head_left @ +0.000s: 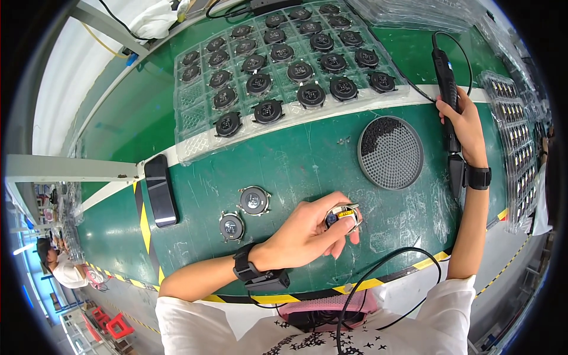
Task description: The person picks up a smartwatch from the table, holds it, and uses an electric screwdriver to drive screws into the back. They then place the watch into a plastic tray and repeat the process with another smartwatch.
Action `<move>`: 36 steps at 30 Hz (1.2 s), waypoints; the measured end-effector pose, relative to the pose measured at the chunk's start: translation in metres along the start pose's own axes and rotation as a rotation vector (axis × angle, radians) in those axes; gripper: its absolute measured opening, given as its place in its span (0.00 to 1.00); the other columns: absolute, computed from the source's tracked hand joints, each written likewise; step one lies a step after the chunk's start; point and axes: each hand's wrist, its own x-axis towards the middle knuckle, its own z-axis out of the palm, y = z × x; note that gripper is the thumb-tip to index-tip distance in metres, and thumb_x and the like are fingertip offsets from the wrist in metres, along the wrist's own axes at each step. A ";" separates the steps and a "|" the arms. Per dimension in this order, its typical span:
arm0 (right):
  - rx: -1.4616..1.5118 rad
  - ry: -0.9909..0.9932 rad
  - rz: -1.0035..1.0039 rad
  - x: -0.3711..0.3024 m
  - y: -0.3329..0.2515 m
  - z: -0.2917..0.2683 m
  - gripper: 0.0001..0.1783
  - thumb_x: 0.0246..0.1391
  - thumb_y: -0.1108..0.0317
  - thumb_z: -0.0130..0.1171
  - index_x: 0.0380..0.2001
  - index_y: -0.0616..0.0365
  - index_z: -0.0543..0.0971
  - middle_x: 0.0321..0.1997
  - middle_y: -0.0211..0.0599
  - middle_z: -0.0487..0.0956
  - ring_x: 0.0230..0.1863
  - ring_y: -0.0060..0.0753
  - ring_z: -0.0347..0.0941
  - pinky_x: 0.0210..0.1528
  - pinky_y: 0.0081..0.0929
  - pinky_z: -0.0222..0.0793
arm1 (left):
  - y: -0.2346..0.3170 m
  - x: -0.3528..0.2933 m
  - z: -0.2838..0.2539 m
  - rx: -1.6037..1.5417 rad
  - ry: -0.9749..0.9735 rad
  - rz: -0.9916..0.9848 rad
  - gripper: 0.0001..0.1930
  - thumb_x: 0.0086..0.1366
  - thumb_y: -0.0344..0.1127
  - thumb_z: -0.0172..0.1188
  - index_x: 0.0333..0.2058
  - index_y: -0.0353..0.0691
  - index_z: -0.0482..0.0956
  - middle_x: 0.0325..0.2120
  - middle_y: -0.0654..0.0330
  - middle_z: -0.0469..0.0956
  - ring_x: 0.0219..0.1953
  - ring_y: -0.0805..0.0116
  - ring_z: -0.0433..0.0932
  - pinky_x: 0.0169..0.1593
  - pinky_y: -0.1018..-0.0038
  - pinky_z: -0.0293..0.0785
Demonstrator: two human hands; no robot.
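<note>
My left hand (305,232), at the near middle of the green bench, is closed around an opened watch case (345,215). A yellow and a dark blue part show inside the case. On the right, my right hand (470,130) grips a black corded electric screwdriver (445,77), its fingers wrapped round the body. Between the hands sits a round grey perforated dish (397,161), with tiny black pieces heaped along its upper left. Left of my left hand lie two round watch bodies, one farther (254,200) and one nearer (231,226).
Clear plastic trays (189,121) with many dark watch bodies cover the far bench. A black phone (161,190) lies at left. Another tray (516,142) of small parts stands at far right. A black cable (402,251) loops over the striped front edge. Another person (62,266) sits far left.
</note>
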 end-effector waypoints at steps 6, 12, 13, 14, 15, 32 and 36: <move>-0.023 -0.005 -0.001 0.002 0.000 -0.001 0.24 0.58 0.70 0.61 0.56 0.68 0.70 0.38 0.27 0.76 0.31 0.15 0.68 0.36 0.17 0.66 | 0.001 -0.001 0.001 -0.001 0.013 0.007 0.08 0.75 0.33 0.48 0.44 0.33 0.69 0.30 0.59 0.80 0.20 0.79 0.74 0.22 0.81 0.68; -0.029 -0.010 0.000 0.002 0.000 -0.002 0.23 0.58 0.69 0.61 0.55 0.67 0.71 0.37 0.26 0.76 0.31 0.15 0.68 0.37 0.17 0.66 | 0.003 -0.001 -0.001 -0.020 0.004 -0.027 0.07 0.73 0.29 0.49 0.45 0.31 0.70 0.28 0.54 0.79 0.20 0.77 0.76 0.21 0.80 0.69; -0.032 -0.017 0.000 0.003 0.001 -0.002 0.23 0.58 0.68 0.61 0.54 0.67 0.71 0.37 0.26 0.76 0.31 0.15 0.68 0.36 0.17 0.66 | 0.002 -0.001 -0.003 -0.023 0.000 -0.022 0.07 0.73 0.29 0.49 0.45 0.31 0.70 0.27 0.54 0.79 0.19 0.76 0.77 0.20 0.80 0.69; -0.036 -0.022 -0.001 0.003 0.001 -0.002 0.23 0.58 0.68 0.62 0.54 0.66 0.71 0.37 0.26 0.76 0.31 0.14 0.68 0.36 0.17 0.66 | 0.002 -0.002 -0.004 -0.026 -0.005 -0.018 0.07 0.73 0.28 0.50 0.44 0.31 0.71 0.27 0.54 0.79 0.19 0.76 0.77 0.20 0.80 0.70; -0.035 -0.022 0.003 0.002 0.001 -0.002 0.23 0.58 0.68 0.62 0.54 0.66 0.71 0.37 0.26 0.76 0.31 0.14 0.68 0.36 0.17 0.66 | 0.002 -0.001 -0.004 -0.026 -0.007 -0.021 0.07 0.73 0.28 0.50 0.44 0.31 0.71 0.27 0.54 0.79 0.19 0.76 0.77 0.20 0.80 0.70; -0.038 -0.013 -0.019 -0.001 -0.002 0.000 0.25 0.58 0.68 0.62 0.56 0.67 0.70 0.35 0.25 0.75 0.31 0.15 0.67 0.37 0.17 0.65 | 0.003 0.004 -0.006 -0.219 -0.087 -0.049 0.08 0.72 0.26 0.51 0.47 0.30 0.72 0.38 0.45 0.82 0.27 0.69 0.83 0.24 0.77 0.79; -0.040 -0.018 -0.021 -0.001 -0.002 0.000 0.26 0.58 0.68 0.62 0.56 0.67 0.70 0.36 0.26 0.75 0.32 0.15 0.67 0.37 0.17 0.65 | 0.000 0.003 -0.004 -0.139 -0.093 0.025 0.10 0.72 0.25 0.51 0.49 0.30 0.75 0.44 0.44 0.82 0.28 0.70 0.83 0.24 0.78 0.78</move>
